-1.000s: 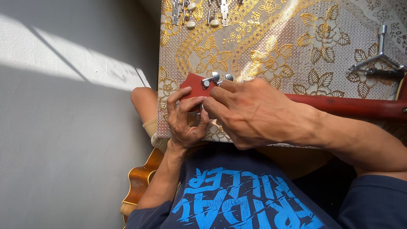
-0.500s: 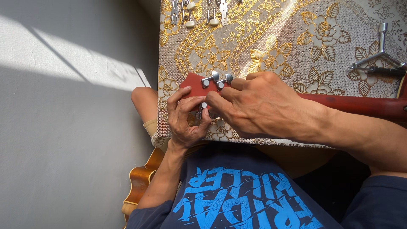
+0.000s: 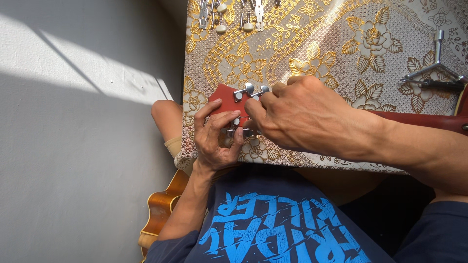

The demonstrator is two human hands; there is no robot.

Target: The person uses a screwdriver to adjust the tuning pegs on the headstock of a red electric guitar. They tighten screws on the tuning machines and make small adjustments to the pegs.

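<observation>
The red headstock (image 3: 225,97) of a stringed instrument lies at the near edge of a table (image 3: 312,44) covered in a gold floral cloth, its neck (image 3: 438,121) running off to the right. Both hands meet on it. The left hand (image 3: 214,141) comes up from below, fingers curled around the headstock's near side, fingertips pressing by a metal tuner strip (image 3: 241,131); it is closed in a light grip on that part. The right hand (image 3: 304,114) reaches across from the right, fingers bunched and pinched at the tuners (image 3: 251,90) on the far side, closed on something small that its own knuckles hide. The headstock looks rigid and light, finished wood that could scratch or slip on the slick cloth, so it is probably best held flat by its edges, as the left hand does. The tuners look small, hard and smooth, likely fiddly to pinch; the pegs and posts seem the safest places to take them. More tuner strips (image 3: 229,17) with pale buttons lie at the table's far edge, well apart, and a metal tool (image 3: 434,73) rests at the right. Whether a screw or screwdriver sits under the right fingers cannot be told. The neck is cut off at the frame's edge, and an orange-brown instrument body (image 3: 158,214) below the table shows only in part.
</observation>
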